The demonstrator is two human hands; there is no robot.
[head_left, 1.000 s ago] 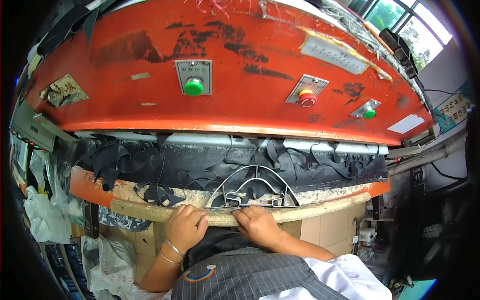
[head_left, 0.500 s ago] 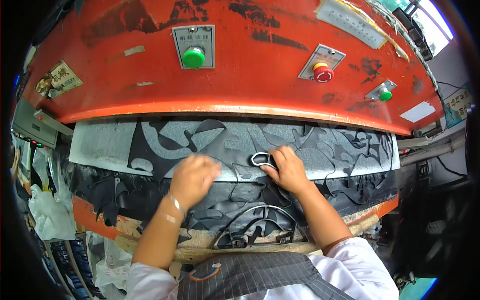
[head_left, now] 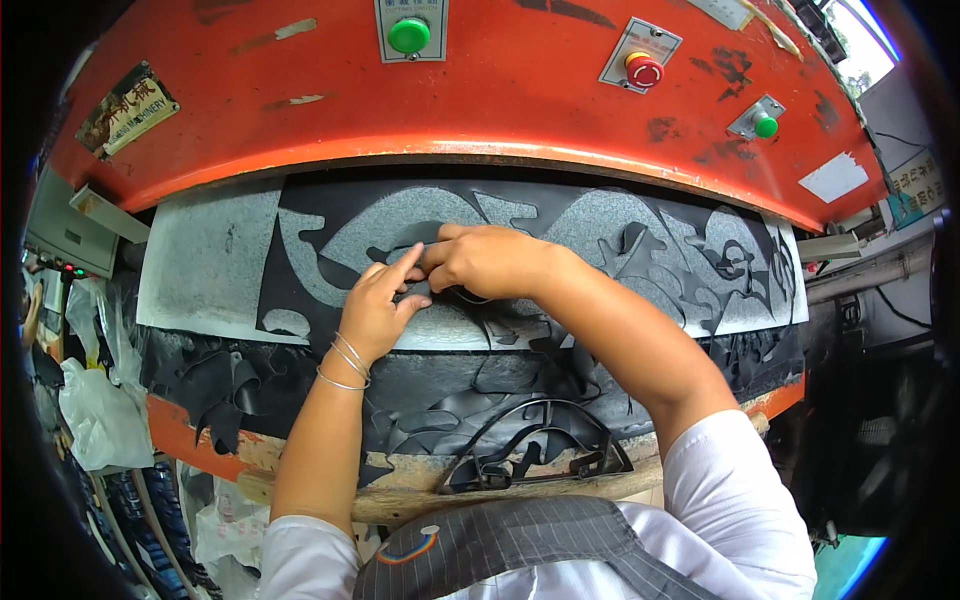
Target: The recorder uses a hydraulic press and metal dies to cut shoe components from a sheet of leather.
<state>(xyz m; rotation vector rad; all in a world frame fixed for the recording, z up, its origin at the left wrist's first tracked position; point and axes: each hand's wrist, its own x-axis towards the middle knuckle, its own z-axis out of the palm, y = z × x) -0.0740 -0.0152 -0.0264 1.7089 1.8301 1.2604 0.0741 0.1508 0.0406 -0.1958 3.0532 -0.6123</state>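
Both my hands meet over the black sheet material (head_left: 300, 262) on the pale cutting board (head_left: 200, 265). My right hand (head_left: 495, 262) reaches across to the left, fingers bent and closed. A thin curved edge of the small metal cutting die (head_left: 468, 297) shows under its palm; the rest is hidden. My left hand (head_left: 383, 298) has its thumb and fingers around a small dark piece of sheet (head_left: 412, 290), fingertips touching the right hand's. Nearer me, a larger arched metal cutting die (head_left: 535, 445) lies on black offcuts.
The red press head (head_left: 330, 110) spans the far side, with green buttons (head_left: 409, 36) and a red emergency stop button (head_left: 643, 70). Black offcuts (head_left: 225, 390) hang along the near side. Plastic bags (head_left: 105, 415) hang at left. A wooden bar (head_left: 400, 503) runs before my apron.
My right hand has moved left and farther away, taking the small die from its earlier place. My left hand has moved forward to meet it. The view has tilted down slightly.
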